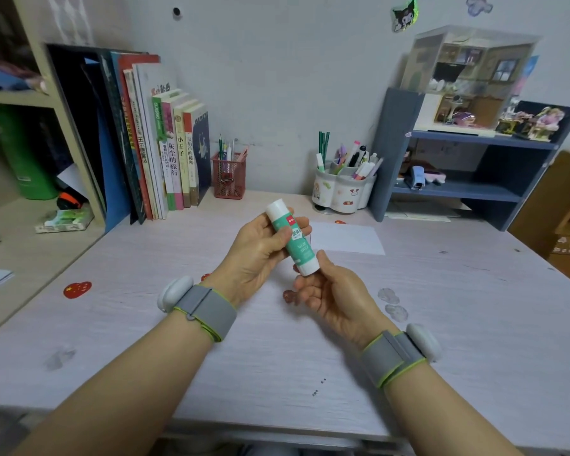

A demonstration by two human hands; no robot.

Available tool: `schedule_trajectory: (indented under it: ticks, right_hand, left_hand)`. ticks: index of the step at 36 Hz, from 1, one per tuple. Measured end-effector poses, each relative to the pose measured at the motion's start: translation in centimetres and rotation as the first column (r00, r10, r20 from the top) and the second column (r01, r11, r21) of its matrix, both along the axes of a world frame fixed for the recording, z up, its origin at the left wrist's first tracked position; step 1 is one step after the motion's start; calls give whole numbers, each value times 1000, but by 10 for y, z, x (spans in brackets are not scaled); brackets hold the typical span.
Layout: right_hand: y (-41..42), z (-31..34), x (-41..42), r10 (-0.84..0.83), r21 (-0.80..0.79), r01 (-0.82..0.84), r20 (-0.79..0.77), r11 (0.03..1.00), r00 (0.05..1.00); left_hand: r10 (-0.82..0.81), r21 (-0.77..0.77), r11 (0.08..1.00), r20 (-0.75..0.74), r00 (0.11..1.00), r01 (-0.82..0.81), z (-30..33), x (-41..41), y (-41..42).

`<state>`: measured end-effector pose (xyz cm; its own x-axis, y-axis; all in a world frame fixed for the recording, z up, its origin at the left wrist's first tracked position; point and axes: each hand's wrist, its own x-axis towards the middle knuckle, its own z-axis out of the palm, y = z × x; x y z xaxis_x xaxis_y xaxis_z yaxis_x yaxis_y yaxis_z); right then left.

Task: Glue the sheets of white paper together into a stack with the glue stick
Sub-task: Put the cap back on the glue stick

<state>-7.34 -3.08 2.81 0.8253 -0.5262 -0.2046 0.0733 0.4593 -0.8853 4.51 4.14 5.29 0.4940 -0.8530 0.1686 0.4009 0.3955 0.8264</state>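
White paper (346,237) lies flat beyond the hands, its near corner hidden by them. Left hand (260,255) grasps the smooth, capped glue stick (293,237); right hand (329,291) pinches its base.

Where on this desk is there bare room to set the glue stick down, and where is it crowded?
Bare desk lies right of the right hand, below the white paper, and in the near strip in front of both wrists. Left of the left hand is also bare, apart from a red sticker. The back edge is crowded: books, red pen holder, white pen cup, blue shelf.
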Motion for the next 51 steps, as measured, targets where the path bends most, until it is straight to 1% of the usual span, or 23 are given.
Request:
schedule_trajectory:
  ticks: [3, 5, 7, 9, 13, 15, 16, 18, 20, 22, 24, 26, 30, 32, 34, 37, 40, 43, 45, 47, 48, 49, 51]
  right_hand:
    - [4, 0, -1, -56, 4, 56, 88, 998, 995]
    - [3, -3, 0, -122, -37, 127, 115, 991, 986]
    - [3, -5, 0, -189, -149, 204, 107, 968, 976]
    - [4, -5, 1, -229, -303, 243, 83, 921, 970]
    - [11, -2, 1, -241, -495, 242, 67, 835, 968]
    - [14, -2, 2, -244, -551, 234, 57, 801, 968]
    - [16, 0, 2, -241, -545, 232, 57, 806, 969]
    - [18, 1, 2, -220, -469, 220, 56, 855, 974]
    - [18, 2, 3, -169, -312, 177, 51, 933, 984]
    - [15, 3, 3, -88, -115, 92, 35, 989, 995]
    - [11, 5, 3, -23, 25, 23, 14, 999, 1000]
    - [10, 6, 2, 4, 70, -4, 1, 998, 1000]
    - [11, 5, 4, -53, 88, 48, 54, 995, 997]
    - [10, 4, 4, -95, 96, 85, 108, 992, 990]
    - [10, 1, 4, -131, 60, 123, 144, 991, 981]
    - [9, -5, 6, -228, -113, 244, 140, 963, 964]
    - [10, -6, 7, -312, -340, 339, 133, 877, 941]
    - [11, -7, 8, -333, -475, 352, 127, 807, 934]
    - [12, -7, 8, -330, -526, 342, 121, 779, 936]
    - [13, -7, 8, -316, -535, 324, 110, 781, 942]
    - [13, -8, 7, -301, -512, 312, 107, 800, 948]
    - [12, -7, 6, -283, -460, 298, 104, 836, 953]
    - [9, -4, 6, -239, -263, 253, 81, 931, 967]
  left_hand:
    - [84, 33, 996, 50, 995, -86, 1, -1, 0]
    - [137, 59, 988, 70, 988, -141, -1, -1, 0]
    - [193, 92, 975, 83, 978, -200, -2, -2, -1]
    - [253, 140, 954, 101, 962, -265, -4, -2, -2]
    - [324, 216, 914, 116, 939, -343, -7, -5, -5]
    - [336, 233, 905, 115, 935, -355, -7, -5, -6]
    - [336, 237, 905, 107, 936, -352, -7, -4, -6]
    - [316, 223, 920, 63, 947, -322, -5, -2, -5]
    - [253, 161, 955, -19, 967, -247, -3, 0, -2]
    - [185, 94, 979, -70, 980, -178, -1, 1, 1]
    - [132, 57, 990, -68, 989, -129, 0, 1, 3]
    - [94, 44, 995, -58, 994, -91, 0, 1, 5]
    - [76, 45, 996, -39, 996, -74, 1, 1, 5]
    - [114, 61, 992, -16, 993, -113, 2, 1, 4]
    - [173, 101, 980, 1, 985, -172, 1, 1, 3]
    - [248, 168, 954, 31, 968, -250, -2, 2, 0]
    - [306, 229, 923, 43, 951, -308, -6, 3, -3]
    - [352, 290, 893, 31, 936, -345, -9, 3, -6]
    - [370, 320, 877, 24, 929, -358, -10, 1, -8]
    - [374, 328, 872, 30, 927, -362, -11, 1, -9]
    - [370, 322, 876, 33, 928, -360, -10, 2, -9]
    - [360, 315, 881, 38, 932, -353, -10, 2, -9]
    - [323, 291, 902, 32, 946, -318, -8, 2, -7]
